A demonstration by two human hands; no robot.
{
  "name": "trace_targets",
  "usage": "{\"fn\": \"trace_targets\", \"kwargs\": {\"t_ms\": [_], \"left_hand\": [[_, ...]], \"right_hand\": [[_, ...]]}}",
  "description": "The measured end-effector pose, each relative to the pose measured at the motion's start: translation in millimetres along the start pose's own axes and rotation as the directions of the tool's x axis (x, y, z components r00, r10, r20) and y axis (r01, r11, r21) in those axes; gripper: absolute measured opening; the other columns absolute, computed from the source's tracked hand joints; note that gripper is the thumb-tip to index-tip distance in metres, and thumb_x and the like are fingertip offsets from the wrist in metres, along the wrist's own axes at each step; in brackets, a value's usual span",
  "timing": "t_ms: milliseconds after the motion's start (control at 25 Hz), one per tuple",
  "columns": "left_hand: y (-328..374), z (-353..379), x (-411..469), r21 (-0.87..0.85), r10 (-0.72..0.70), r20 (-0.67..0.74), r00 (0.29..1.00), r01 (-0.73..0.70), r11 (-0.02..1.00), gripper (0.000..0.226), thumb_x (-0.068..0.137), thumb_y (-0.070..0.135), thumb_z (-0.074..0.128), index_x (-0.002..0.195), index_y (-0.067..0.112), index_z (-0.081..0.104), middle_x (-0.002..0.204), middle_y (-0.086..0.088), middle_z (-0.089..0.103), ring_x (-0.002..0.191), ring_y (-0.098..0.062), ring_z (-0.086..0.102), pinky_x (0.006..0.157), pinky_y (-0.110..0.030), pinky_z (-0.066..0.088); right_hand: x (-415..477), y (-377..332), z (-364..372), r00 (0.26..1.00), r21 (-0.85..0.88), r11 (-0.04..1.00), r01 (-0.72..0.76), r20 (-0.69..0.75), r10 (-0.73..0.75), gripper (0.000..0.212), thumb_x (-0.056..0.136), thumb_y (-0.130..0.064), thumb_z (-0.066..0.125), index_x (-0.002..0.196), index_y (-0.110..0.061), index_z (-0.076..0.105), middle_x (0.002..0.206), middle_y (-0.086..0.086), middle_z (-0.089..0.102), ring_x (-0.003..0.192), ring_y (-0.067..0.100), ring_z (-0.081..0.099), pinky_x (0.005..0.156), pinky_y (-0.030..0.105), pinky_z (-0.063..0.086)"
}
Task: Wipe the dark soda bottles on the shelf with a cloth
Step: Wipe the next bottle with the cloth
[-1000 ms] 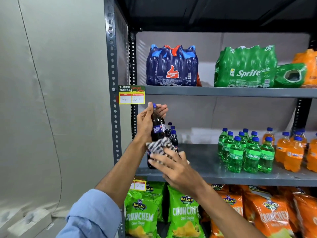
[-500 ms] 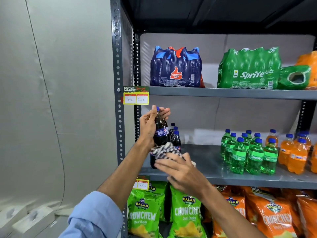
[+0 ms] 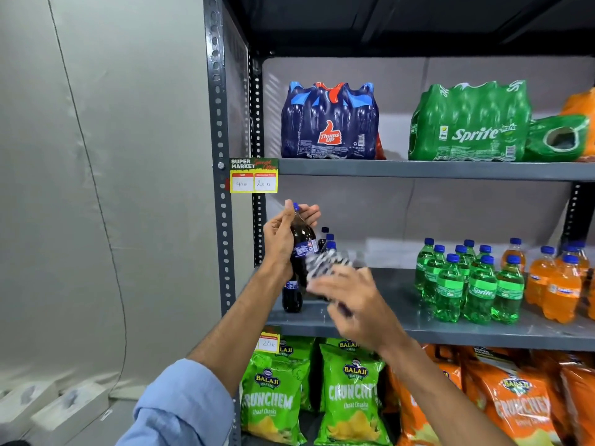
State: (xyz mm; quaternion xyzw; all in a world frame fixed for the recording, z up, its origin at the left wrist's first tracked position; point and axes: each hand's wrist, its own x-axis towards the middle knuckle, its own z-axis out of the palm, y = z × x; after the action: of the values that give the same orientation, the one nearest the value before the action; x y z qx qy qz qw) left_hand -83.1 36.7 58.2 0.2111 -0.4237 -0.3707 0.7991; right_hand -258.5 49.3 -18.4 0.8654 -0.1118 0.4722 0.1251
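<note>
My left hand (image 3: 279, 238) grips a dark soda bottle (image 3: 302, 243) with a blue cap, held upright above the left end of the middle shelf (image 3: 380, 323). My right hand (image 3: 352, 304) holds a black-and-white patterned cloth (image 3: 326, 263) just right of the bottle's lower half; hand and cloth are blurred. Another dark bottle (image 3: 291, 294) stands on the shelf below the held one. Behind it a few more dark bottles (image 3: 328, 241) show only their blue caps.
Green Sprite bottles (image 3: 467, 281) and orange soda bottles (image 3: 560, 281) stand to the right on the same shelf. Wrapped packs of dark (image 3: 328, 122) and green (image 3: 470, 123) bottles sit on the shelf above. Snack bags (image 3: 351, 397) fill the shelf below. A steel upright (image 3: 220, 188) edges the rack.
My right hand with the cloth has slid to the right and slightly down, off the bottle's side. The left hand has kept the bottle upright in about the same place.
</note>
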Motion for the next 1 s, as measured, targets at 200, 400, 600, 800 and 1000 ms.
{"fn": "trace_targets", "kwargs": {"t_ms": [200, 400, 600, 800, 1000], "left_hand": [[-12.4, 10.0, -0.1, 0.027, -0.024, 0.125, 0.992, 0.021, 0.999, 0.037, 0.104, 0.029, 0.051, 0.09, 0.003, 0.073, 0.093, -0.014, 0.08, 0.088, -0.024, 0.077, 0.091, -0.04, 0.059], [-8.3, 2.9, 10.8, 0.06, 0.024, 0.073, 0.997, -0.029, 0.998, 0.035, 0.105, 0.026, 0.049, 0.093, 0.002, 0.071, 0.092, -0.012, 0.081, 0.088, -0.022, 0.078, 0.081, -0.031, 0.062], [-29.7, 9.8, 8.5, 0.046, -0.044, 0.125, 0.991, 0.039, 0.998, 0.036, 0.105, 0.027, 0.049, 0.093, -0.001, 0.068, 0.092, -0.014, 0.08, 0.086, -0.023, 0.077, 0.082, -0.037, 0.062], [-43.3, -3.5, 31.8, 0.161, 0.037, 0.121, 0.992, -0.057, 0.985, 0.032, 0.105, 0.021, 0.048, 0.096, 0.0, 0.07, 0.093, -0.011, 0.081, 0.091, -0.023, 0.078, 0.087, -0.032, 0.061], [-96.4, -19.5, 41.3, 0.242, 0.021, 0.089, 0.996, -0.042, 0.969, 0.033, 0.104, 0.021, 0.051, 0.104, -0.008, 0.068, 0.096, -0.017, 0.079, 0.09, -0.025, 0.077, 0.089, -0.037, 0.06]], "right_hand": [[41.5, -18.0, 4.2, 0.971, 0.169, 0.962, -0.215, -0.065, 0.228, 0.055, 0.081, -0.006, 0.049, 0.132, -0.023, 0.063, 0.14, -0.01, 0.058, 0.135, 0.01, 0.041, 0.107, 0.036, 0.031], [-5.5, 12.0, 8.1, 0.996, 0.222, 0.972, -0.08, 0.047, 0.071, 0.041, 0.075, -0.005, 0.053, 0.101, -0.025, 0.078, 0.11, -0.015, 0.074, 0.122, 0.011, 0.056, 0.092, 0.054, 0.04], [50.5, 6.3, 4.2, 0.954, 0.272, 0.938, -0.216, -0.147, 0.262, 0.039, 0.074, 0.001, 0.055, 0.096, -0.022, 0.078, 0.109, -0.012, 0.074, 0.123, 0.014, 0.057, 0.103, 0.048, 0.036], [-12.4, 38.6, 18.1, 0.936, 0.287, 0.929, -0.233, 0.326, 0.134, 0.031, 0.071, 0.002, 0.054, 0.072, -0.019, 0.077, 0.095, -0.014, 0.076, 0.119, -0.014, 0.046, 0.097, 0.034, 0.028], [-26.1, 102.1, 22.9, 0.838, 0.254, 0.804, -0.537, 0.052, 0.543, 0.037, 0.077, 0.007, 0.056, 0.083, -0.021, 0.08, 0.096, -0.015, 0.074, 0.103, -0.004, 0.061, 0.103, 0.029, 0.044]]}}
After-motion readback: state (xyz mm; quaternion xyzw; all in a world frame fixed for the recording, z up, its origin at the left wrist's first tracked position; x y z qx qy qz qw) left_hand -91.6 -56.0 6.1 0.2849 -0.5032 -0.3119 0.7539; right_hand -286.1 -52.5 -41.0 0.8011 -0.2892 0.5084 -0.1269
